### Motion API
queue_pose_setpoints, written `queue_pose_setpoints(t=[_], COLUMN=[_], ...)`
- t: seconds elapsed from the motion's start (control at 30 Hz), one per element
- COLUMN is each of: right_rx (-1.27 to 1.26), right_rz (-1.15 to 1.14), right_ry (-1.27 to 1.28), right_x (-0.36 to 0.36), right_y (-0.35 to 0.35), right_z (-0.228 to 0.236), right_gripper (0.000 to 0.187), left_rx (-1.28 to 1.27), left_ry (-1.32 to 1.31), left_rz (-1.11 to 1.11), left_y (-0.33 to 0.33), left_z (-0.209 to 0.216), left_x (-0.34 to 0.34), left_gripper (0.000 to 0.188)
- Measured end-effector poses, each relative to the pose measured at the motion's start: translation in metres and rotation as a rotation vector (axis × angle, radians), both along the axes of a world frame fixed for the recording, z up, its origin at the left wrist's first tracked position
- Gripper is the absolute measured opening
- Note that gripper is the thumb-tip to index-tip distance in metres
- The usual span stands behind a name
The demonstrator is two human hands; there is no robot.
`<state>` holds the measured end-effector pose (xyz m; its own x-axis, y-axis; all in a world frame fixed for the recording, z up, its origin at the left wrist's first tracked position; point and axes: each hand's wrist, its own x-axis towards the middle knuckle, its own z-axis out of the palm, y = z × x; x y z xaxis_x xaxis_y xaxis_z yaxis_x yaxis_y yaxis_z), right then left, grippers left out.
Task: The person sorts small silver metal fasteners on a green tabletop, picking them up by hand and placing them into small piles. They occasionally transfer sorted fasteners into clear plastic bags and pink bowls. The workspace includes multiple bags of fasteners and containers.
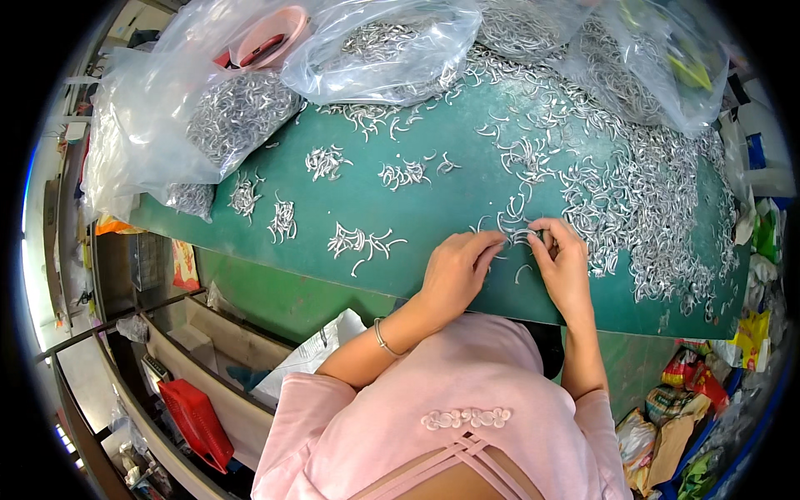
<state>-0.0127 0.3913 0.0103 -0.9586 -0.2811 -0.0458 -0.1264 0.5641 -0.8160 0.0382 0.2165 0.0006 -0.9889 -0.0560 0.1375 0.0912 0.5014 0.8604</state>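
Observation:
Both hands are over the front part of the green tabletop (450, 217). My right hand (565, 271) pinches a small curved silver piece (523, 232) between thumb and index finger. Beside it, my left hand (457, 268) has its fingers drawn together over the table; whether a piece is between their tips is hidden. A few more curved pieces lie between and just beyond the hands. One loose curved piece (522, 272) rests near the right thumb. To the left of my hands sits a small pile of the same pieces (358, 242).
Several small piles (327, 162) dot the table's left half. A broad spread of curved pieces (667, 208) covers the right side. Clear plastic bags of pieces (242, 117) stand along the far edge, near a pink basin (287, 33). Below left is a red basket (196, 425).

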Motion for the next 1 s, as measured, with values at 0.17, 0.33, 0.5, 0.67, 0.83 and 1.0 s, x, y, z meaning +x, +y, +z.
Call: queue_pose_setpoints(t=[0.17,0.33,0.5,0.67,0.83,1.0], right_rx=[0.205,0.239,0.042,-0.031,-0.09,-0.234], right_rz=[0.051,0.12,0.003,0.096,0.265,0.422], right_ry=[0.195,0.197,0.012,-0.011,-0.021,-0.052], right_x=[-0.003,-0.011,-0.013,-0.018,-0.051,-0.067], right_y=[-0.017,-0.021,-0.018,-0.042,-0.091,-0.105], right_z=[-0.005,-0.005,0.004,0.013,0.01,-0.002], right_gripper=[0.014,0.015,0.011,0.012,0.014,0.024], left_rx=[0.152,0.183,0.438,0.331,0.286,0.328], left_ry=[-0.108,-0.104,-0.283,-0.201,-0.187,-0.203], left_rz=[0.068,0.095,0.124,0.166,0.188,0.178], left_y=[-0.01,-0.014,-0.02,-0.023,-0.024,-0.027], left_z=[-0.004,0.003,0.005,0.006,0.006,0.004], left_x=[0.002,0.001,0.0,0.005,0.015,0.02], left_gripper=[0.022,0.021,0.02,0.019,0.018,0.019])
